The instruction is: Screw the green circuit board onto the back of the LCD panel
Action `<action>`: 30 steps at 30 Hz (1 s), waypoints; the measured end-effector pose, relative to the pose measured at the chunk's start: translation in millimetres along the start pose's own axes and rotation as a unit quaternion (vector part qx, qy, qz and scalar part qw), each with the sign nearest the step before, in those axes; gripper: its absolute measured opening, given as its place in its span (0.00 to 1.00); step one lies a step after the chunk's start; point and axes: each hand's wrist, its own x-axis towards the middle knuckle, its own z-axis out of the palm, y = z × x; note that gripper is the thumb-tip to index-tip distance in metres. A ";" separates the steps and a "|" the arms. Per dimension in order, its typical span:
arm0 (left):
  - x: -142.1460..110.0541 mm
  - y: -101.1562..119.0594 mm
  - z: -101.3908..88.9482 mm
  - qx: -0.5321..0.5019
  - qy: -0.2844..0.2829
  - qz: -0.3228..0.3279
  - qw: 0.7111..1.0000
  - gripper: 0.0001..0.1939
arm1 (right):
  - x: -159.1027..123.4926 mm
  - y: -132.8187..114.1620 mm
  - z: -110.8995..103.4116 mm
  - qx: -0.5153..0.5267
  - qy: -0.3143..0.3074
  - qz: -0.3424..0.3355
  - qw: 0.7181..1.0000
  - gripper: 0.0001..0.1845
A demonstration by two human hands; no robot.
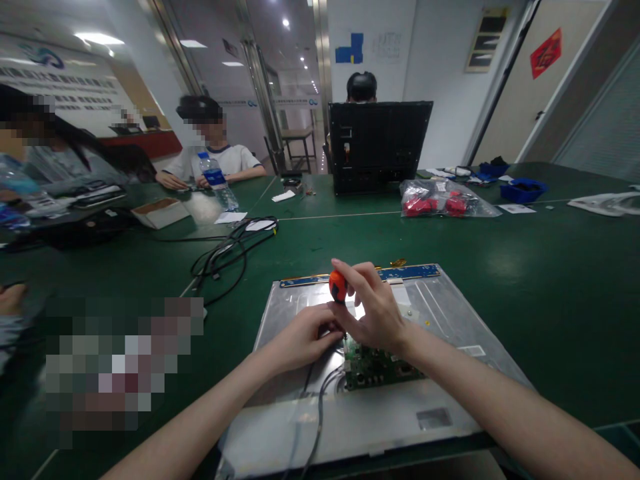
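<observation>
A flat metal panel [440, 313], the bare back of a screen, lies on the green table in front of me. A green circuit board [377, 368] sits on it near my hands, with black cables running toward me. My right hand [373, 310] is closed around a screwdriver with an orange and black handle [339, 285], held upright over the board. My left hand [300, 337] rests on the panel beside it, fingers curled at the screwdriver's lower end; what they pinch is hidden. A blue strip board [410, 272] runs along the panel's far edge.
A black monitor back [381, 145] stands upright at the far side, a person behind it. A plastic bag with red parts [440, 199] lies to its right, blue bins [523, 190] further right. Black cables [230, 250], a water bottle [217, 180] and a cardboard box [161, 212] are left; two people sit there.
</observation>
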 end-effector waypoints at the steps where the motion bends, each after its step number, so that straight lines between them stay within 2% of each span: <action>1: 0.3 0.6 -0.3 -0.001 -0.002 0.001 1.000 0.05 | -0.5 0.3 0.4 0.004 0.000 -0.002 1.000 0.34; 4: 0.4 1.0 -0.6 -0.005 -0.008 0.006 1.000 0.06 | -1.6 2.2 1.6 0.025 0.005 -0.009 1.000 0.36; 10: -1.1 -4.1 1.6 -0.002 0.002 0.015 1.000 0.05 | -0.8 4.3 1.1 0.048 -0.004 -0.019 0.999 0.32; 21: -2.3 -3.2 2.7 0.006 0.017 -0.004 1.000 0.03 | -2.0 6.6 2.4 0.003 0.003 -0.013 1.000 0.27; 25: -1.6 -3.6 3.4 0.003 0.012 -0.002 1.000 0.03 | 0.2 4.8 1.8 0.000 -0.019 -0.022 1.000 0.28; 30: -1.3 -2.6 2.4 0.003 0.008 0.000 1.000 0.04 | -0.7 4.0 2.5 0.001 -0.012 -0.020 1.000 0.29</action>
